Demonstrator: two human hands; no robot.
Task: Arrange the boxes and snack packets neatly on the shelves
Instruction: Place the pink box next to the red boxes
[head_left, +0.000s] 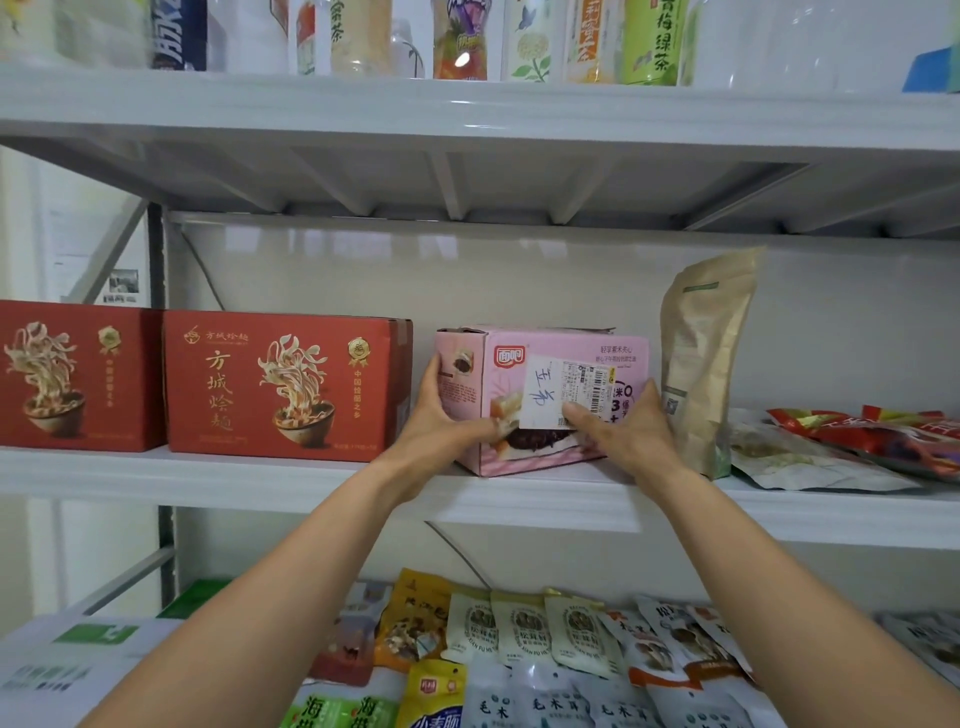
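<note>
White metal shelves (519, 499) set vs. pale glossy wall (519, 280).
Grey upright (155, 254) & diagonal brace (111, 254) are seen at left; printed sheets (123, 285) are stuck on the wall behind.

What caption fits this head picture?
The left hand and right hand grip a pink box on the shelf beside a red box.

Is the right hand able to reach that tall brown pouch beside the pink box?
Probably yes. The right hand holds the pink box right next to the brown pouch, nothing between them; it would just have to let go first.
</note>
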